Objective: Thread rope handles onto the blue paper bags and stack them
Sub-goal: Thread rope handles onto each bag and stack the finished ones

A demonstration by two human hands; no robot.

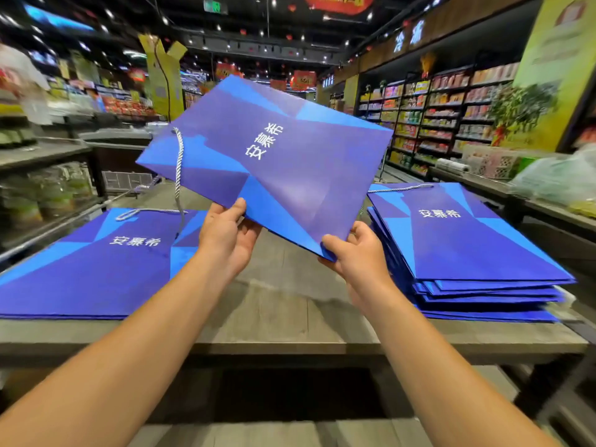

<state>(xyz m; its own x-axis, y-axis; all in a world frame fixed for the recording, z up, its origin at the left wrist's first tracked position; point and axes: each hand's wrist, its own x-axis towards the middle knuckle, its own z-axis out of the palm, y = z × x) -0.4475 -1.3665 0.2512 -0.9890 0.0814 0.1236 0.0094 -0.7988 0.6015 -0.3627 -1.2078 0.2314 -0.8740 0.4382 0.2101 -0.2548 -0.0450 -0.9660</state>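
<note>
Above the table [283,304], a flat blue bag [274,162] tilts, long axis running up-right, its rope handle [178,166] hanging left; left hand [227,240] and right hand [358,253] both pinch its near edge.

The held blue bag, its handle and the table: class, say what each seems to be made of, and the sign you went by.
Held blue bag: stiff paper, smooth with a slight sheen; it stays flat and keeps sharp creases. Handle: twisted cord, white with darker flecks, hanging limp. Table: probably matte grey wood or wood-look board; plank seams and grain show.
</note>
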